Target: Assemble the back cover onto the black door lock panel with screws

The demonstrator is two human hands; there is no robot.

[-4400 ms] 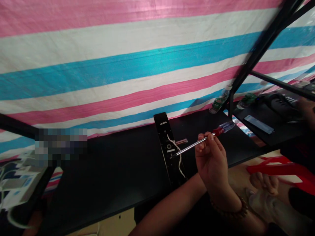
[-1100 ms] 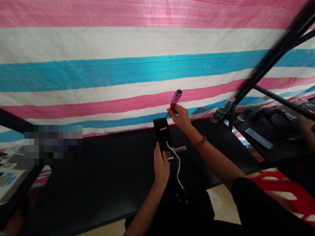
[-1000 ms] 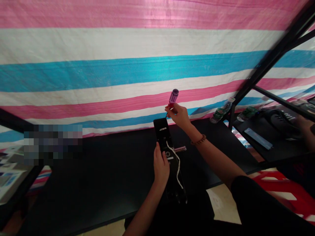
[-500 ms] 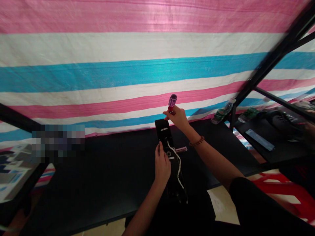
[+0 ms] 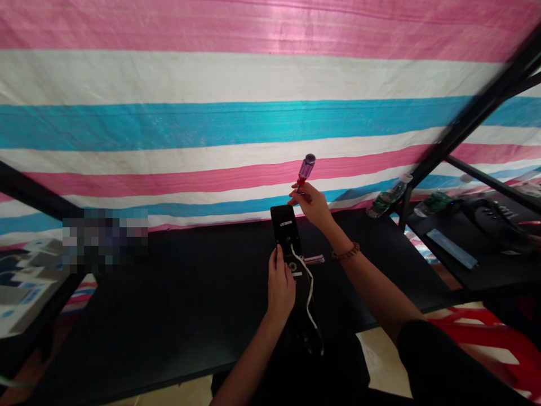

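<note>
A long black panel [image 5: 284,217] with small white labels lies on the black table [image 5: 190,293], and a white cable [image 5: 311,287] runs down along it. My left hand [image 5: 282,287] grips the panel's left edge. Above the panel's far end, my right hand [image 5: 311,204] pinches a screwdriver [image 5: 306,167] by its shaft, just under the red collar; the purple handle points up. The screwdriver's tip is hidden by the fingers. Right of the panel lies a small pink object [image 5: 314,259].
Plastic bottles [image 5: 381,203] lean at the back right beside a black frame post. On the right table are a blue strip [image 5: 452,248] and a dark device [image 5: 492,220]. White boxes [image 5: 29,293] stand far left. Striped sheeting hangs behind.
My right hand has moved slightly right with the screwdriver, whose handle now tilts more to the right and sits farther from the panel. My left hand keeps its hold.
</note>
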